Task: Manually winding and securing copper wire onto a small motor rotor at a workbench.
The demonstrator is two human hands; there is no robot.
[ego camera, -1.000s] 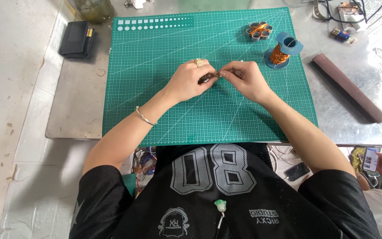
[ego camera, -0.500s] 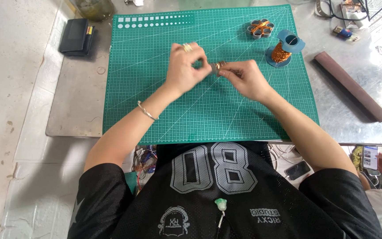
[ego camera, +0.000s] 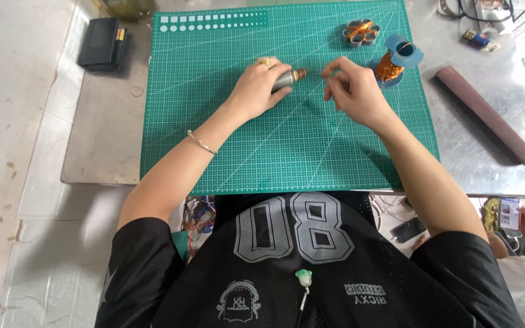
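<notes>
Wearer: seated at the desk (ego camera: 101, 152), dark mesh jersey in the near foreground, both forearms reaching forward over the green cutting mat (ego camera: 287, 146).
Left wrist: carries a thin metal bracelet (ego camera: 202, 142).
Left hand (ego camera: 257, 90): closed round a small grey metal cylinder (ego camera: 284, 79), held roughly level just above the mat; its copper-coloured end points toward the other hand.
Right hand (ego camera: 355, 91): fingers pinched together, apparently on a fine wire (ego camera: 314, 74) running from the cylinder's copper end; the strand is too thin to confirm.
Gap between hands: small; they are near but not touching.
Step in hand (judgement): copper wire is being wound or fed onto the cylinder's end, the hands keeping the strand taut.
Next move calls for (judgement): steady tension from the right pinch, the left hand turning the cylinder without loosening its hold.
Far mat: blue spool of copper wire (ego camera: 396, 61) just beyond the right hand; a grey bobbin with copper winding (ego camera: 361, 31) behind it.
Far desk: black case (ego camera: 101, 44) at far left, dark brown bar (ego camera: 484, 112) at right.
</notes>
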